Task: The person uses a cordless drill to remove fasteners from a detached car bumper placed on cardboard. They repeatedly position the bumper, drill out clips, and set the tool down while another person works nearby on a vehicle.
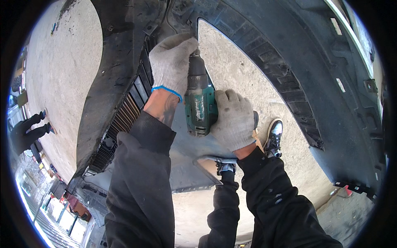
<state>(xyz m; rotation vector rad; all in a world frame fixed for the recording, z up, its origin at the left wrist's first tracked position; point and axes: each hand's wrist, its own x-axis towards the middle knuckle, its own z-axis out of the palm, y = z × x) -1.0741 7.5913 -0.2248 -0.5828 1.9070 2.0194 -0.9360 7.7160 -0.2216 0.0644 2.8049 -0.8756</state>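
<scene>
My right hand (234, 120), in a light knit glove, is wrapped around the handle of a green and black cordless drill (198, 108). The drill's dark chuck end points away from me. Beside that end is my left hand (170, 62), gloved with a blue cuff edge, its fingers curled closed at the drill's tip. What those fingers grip, and the bit itself, are hidden. Both hands are over a large black plastic vehicle bumper (347, 87), which has a slatted grille (126, 109) on the left and a wide opening on the right.
Pale concrete floor (62, 82) shows around and through the bumper. My shoe (273, 136) stands on it below the opening, close to the bumper's curved inner edge. Another person's dark-clothed legs (31, 130) are at the far left, near clutter.
</scene>
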